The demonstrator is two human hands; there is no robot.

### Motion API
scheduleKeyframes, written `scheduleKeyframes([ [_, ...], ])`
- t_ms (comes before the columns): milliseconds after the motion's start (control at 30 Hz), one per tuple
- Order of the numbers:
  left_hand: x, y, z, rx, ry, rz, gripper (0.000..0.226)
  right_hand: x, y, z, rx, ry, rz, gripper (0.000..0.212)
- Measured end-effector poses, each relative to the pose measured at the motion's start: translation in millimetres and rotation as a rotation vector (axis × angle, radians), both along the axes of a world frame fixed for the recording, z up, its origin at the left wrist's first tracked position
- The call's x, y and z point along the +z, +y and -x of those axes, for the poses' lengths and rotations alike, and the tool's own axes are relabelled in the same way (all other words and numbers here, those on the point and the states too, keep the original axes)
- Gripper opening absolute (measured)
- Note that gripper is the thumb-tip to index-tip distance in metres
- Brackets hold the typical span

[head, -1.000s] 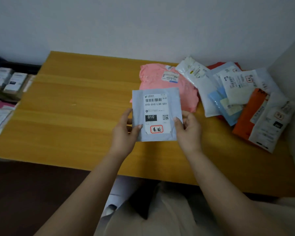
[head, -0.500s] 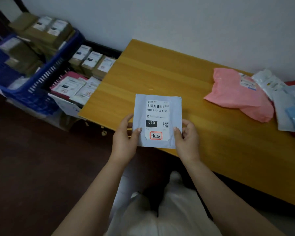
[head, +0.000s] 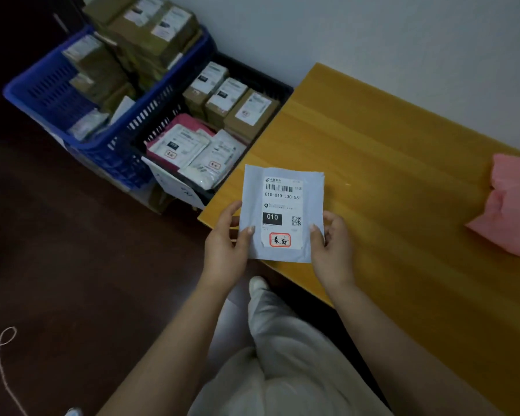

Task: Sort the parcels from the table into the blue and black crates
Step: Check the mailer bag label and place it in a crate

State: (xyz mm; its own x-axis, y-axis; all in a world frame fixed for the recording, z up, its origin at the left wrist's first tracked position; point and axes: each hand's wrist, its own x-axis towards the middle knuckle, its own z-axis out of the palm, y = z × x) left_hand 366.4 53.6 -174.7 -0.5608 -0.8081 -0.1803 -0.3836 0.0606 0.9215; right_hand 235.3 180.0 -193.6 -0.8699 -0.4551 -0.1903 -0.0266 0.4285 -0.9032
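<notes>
Both hands are clamped on one flat parcel: I see the left hand (head: 225,244) pinching the lower left edge of the pale blue mailer (head: 283,214), thumb on its face, and the right hand (head: 332,250) pinching the lower right edge the same way. That mailer sits in the middle of the frame, held upright and facing me, label outward, above the near left corner of the wooden table (head: 388,181); I read a barcode, a black "010" block and a red-bordered stamp (head: 279,240) at the bottom. Above and to the left of it, beside the table's left end, stands the black crate (head: 254,75), holding three brown boxes (head: 228,97) along its far side and soft white and pink bags (head: 192,145) nearer me. Further toward the upper left, touching the black one, is the blue crate (head: 51,91), piled with brown cardboard boxes bearing white labels. At the right edge of the frame a pink bag (head: 511,205) lies on the table. Pale trousers (head: 282,355) fill the lower middle, over a dark floor, and a thin white cord (head: 3,346) curls at the lower left.
</notes>
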Motion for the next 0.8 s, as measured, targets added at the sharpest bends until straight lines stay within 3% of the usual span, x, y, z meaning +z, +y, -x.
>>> scheduleKeyframes([
  [233, 3.5, -92.3, 23.7, 0.072, -0.039, -0.021, 0.043, 0.2, -98.3, 33.7, 0.137, -0.025, -0.034, 0.024],
  [400, 2.4, -133.1, 34.2, 0.061, -0.083, -0.087, 0.041, -3.9, -142.0, 46.9, 0.116, -0.069, -0.069, 0.026],
  [567, -6.8, -184.9, 48.8, -0.002, -0.182, -0.122, 0.042, -11.1, -176.0, 46.3, 0.077, -0.105, -0.113, 0.029],
  [800, -23.8, -282.1, 55.6, -0.228, -0.237, -0.13, 0.046, -23.6, -254.0, 36.3, -0.002, -0.143, -0.167, 0.053],
])
